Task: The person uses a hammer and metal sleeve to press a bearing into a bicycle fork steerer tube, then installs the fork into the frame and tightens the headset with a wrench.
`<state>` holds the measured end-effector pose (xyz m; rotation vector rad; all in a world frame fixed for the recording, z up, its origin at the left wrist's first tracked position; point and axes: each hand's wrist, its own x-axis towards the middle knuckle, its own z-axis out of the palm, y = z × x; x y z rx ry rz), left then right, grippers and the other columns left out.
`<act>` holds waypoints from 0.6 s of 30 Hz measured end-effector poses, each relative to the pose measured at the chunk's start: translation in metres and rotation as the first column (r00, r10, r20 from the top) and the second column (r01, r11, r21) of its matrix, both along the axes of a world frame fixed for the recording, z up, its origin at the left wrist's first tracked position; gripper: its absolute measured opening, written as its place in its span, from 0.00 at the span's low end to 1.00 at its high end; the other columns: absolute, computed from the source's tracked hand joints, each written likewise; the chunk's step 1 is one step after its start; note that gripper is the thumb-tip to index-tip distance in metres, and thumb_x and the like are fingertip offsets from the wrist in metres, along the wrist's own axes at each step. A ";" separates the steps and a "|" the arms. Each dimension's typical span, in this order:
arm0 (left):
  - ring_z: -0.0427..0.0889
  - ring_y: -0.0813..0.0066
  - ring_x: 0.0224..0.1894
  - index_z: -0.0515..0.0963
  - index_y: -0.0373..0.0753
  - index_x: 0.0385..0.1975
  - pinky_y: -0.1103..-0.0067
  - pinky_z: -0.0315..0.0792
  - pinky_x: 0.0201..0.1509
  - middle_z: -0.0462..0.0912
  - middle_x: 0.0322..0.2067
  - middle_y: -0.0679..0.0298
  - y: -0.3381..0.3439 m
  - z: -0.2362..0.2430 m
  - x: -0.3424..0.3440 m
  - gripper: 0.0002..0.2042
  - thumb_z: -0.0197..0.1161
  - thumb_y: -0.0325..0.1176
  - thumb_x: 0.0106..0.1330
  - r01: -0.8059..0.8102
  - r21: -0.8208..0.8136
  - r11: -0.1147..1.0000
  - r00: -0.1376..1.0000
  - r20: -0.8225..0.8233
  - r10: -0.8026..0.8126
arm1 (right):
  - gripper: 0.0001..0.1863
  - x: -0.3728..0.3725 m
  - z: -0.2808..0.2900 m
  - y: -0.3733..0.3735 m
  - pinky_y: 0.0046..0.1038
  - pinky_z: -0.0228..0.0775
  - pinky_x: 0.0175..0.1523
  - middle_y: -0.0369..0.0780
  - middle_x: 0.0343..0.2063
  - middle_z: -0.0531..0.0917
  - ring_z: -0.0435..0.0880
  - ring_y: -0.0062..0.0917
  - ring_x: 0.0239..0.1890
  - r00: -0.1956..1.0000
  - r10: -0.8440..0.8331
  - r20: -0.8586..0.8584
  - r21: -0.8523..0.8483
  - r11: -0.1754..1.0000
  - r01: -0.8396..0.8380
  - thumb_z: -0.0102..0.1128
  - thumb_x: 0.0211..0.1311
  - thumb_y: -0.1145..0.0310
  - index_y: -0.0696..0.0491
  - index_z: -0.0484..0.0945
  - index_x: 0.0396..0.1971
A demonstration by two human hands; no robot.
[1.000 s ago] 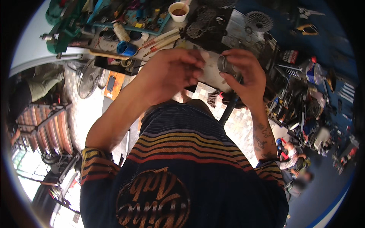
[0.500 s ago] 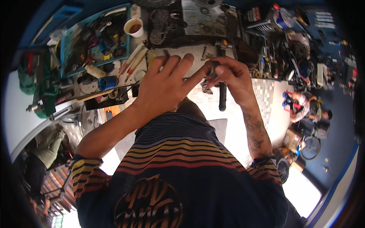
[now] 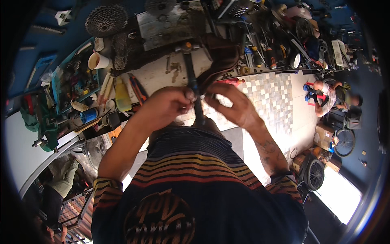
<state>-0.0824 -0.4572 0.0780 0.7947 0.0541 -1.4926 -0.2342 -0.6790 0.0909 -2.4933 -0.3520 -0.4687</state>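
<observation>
At the near edge of the workbench, my left hand [image 3: 166, 106] has its fingers curled in, the tips bunched beside the hammer handle. Whatever they hold, if anything, is too small to make out. My right hand [image 3: 233, 105] sits just to the right, thumb and forefinger brought together by a small dark spot that I cannot name. Between the two hands lies a hammer [image 3: 190, 67], its head away from me and its dark handle overhanging the bench edge. A dark brown cloth or leather piece [image 3: 223, 55] rests right of the hammer, above my right hand.
Left on the bench are red-handled pliers [image 3: 137, 89], a yellow bottle [image 3: 122, 95], a paper cup [image 3: 98, 61] and a blue tray [image 3: 57, 91] of parts. A bicycle cassette [image 3: 106, 20] lies farther back. Several tools crowd the right side. Another person [image 3: 331, 95] sits at far right.
My view has shifted right. Both hands have come closer to my body, either side of the hammer handle. My left fingers, spread before, are now curled. The dark grey piece at my right fingertips shows less.
</observation>
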 end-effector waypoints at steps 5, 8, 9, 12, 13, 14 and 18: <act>0.82 0.64 0.41 0.78 0.35 0.57 0.70 0.75 0.50 0.79 0.41 0.60 -0.100 -0.056 -0.040 0.23 0.71 0.40 0.66 -0.246 0.248 0.937 0.003 0.967 -0.255 | 0.23 -0.065 -0.004 -0.083 0.29 0.77 0.63 0.43 0.52 0.86 0.85 0.27 0.56 0.934 -0.256 -0.249 0.825 0.449 0.343 0.71 0.61 0.84 0.60 0.79 0.56; 0.80 0.65 0.50 0.82 0.42 0.54 0.65 0.68 0.55 0.80 0.43 0.61 -0.137 -0.085 -0.052 0.24 0.75 0.44 0.60 -0.387 0.395 0.833 -0.602 0.576 -0.553 | 0.26 -0.094 0.001 -0.107 0.30 0.76 0.65 0.45 0.54 0.85 0.85 0.27 0.57 0.952 -0.168 -0.256 0.933 0.213 0.289 0.67 0.63 0.86 0.63 0.73 0.62; 0.80 0.65 0.49 0.82 0.42 0.51 0.66 0.68 0.55 0.81 0.43 0.61 -0.144 -0.092 -0.053 0.22 0.75 0.44 0.60 -0.403 0.374 0.835 -0.634 0.544 -0.550 | 0.27 -0.101 0.004 -0.111 0.30 0.76 0.65 0.46 0.54 0.85 0.85 0.28 0.58 0.954 -0.156 -0.256 0.940 0.190 0.283 0.66 0.63 0.87 0.63 0.72 0.63; 0.81 0.64 0.48 0.85 0.43 0.43 0.66 0.67 0.53 0.82 0.41 0.63 -0.154 -0.104 -0.049 0.15 0.74 0.42 0.60 -0.401 0.418 0.815 -0.627 0.524 -0.576 | 0.27 -0.114 0.008 -0.123 0.31 0.76 0.65 0.46 0.54 0.85 0.85 0.29 0.58 0.962 -0.130 -0.242 0.950 0.170 0.262 0.67 0.63 0.87 0.63 0.73 0.62; 0.81 0.64 0.47 0.85 0.42 0.41 0.65 0.67 0.53 0.82 0.41 0.63 -0.155 -0.107 -0.047 0.14 0.74 0.42 0.60 -0.399 0.421 0.814 -0.598 0.553 -0.579 | 0.27 -0.117 0.007 -0.126 0.31 0.76 0.65 0.46 0.54 0.85 0.85 0.29 0.58 0.959 -0.138 -0.248 0.945 0.184 0.271 0.67 0.63 0.86 0.63 0.73 0.62; 0.81 0.64 0.47 0.85 0.42 0.39 0.65 0.67 0.53 0.83 0.40 0.64 -0.155 -0.109 -0.045 0.13 0.73 0.42 0.60 -0.414 0.443 0.795 -0.554 0.571 -0.606 | 0.27 -0.118 0.006 -0.129 0.31 0.76 0.65 0.46 0.54 0.85 0.85 0.30 0.58 0.958 -0.140 -0.251 0.940 0.200 0.276 0.67 0.63 0.85 0.63 0.73 0.62; 0.81 0.64 0.50 0.83 0.45 0.41 0.62 0.67 0.54 0.82 0.41 0.62 -0.156 -0.118 -0.045 0.17 0.74 0.47 0.58 -0.493 0.334 0.804 -0.566 0.579 -0.587 | 0.27 -0.116 -0.001 -0.134 0.33 0.77 0.64 0.46 0.53 0.85 0.86 0.32 0.56 0.955 -0.120 -0.270 0.928 0.231 0.292 0.67 0.64 0.80 0.62 0.73 0.63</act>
